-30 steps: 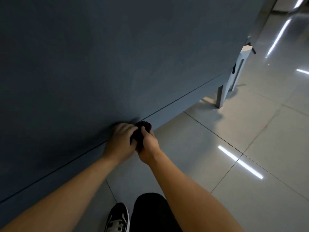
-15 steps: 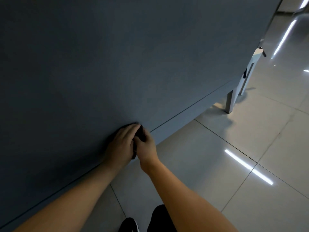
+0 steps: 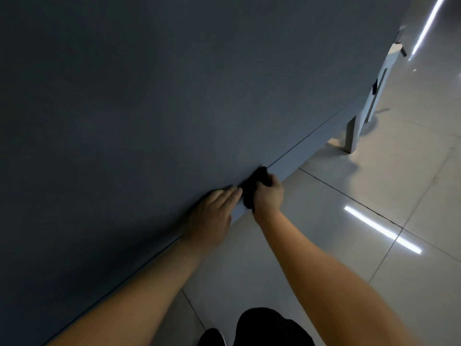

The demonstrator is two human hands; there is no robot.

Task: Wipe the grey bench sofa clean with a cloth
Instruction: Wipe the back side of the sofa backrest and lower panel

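Starting nearest: black-clad knee (image 3: pixel 269 325) and shoe (image 3: pixel 212 337) on the tiled floor (image 3: pixel 349 221), well short of the seam (image 3: pixel 299 144) that splits the sofa's big panel from its base strip.

Left hand (image 3: pixel 212 216): fingers straight, palm flat on the panel just above the seam, holding nothing. Looks like a brace.

Right hand (image 3: pixel 268 196): grip closed round the cloth (image 3: pixel 249 193), fingers curled over the wad, which is pushed against the sofa right on the seam. The cloth touches the left fingertips.

Cloth: dark, bunched, soft and light. It should deform into the groove. Best held as a wad in the palm; loose ends would drag.

Grey bench sofa (image 3: pixel 174 96): blue-grey, matte, flat, fills the view above the seam. Probably fabric-faced, so some friction under the cloth; heavy enough not to shift under a wipe. No stains visible in this light, so I can't tell which part is done.

Farther along the seam: one pale leg (image 3: pixel 350 136) under the base strip, glossy floor beyond.
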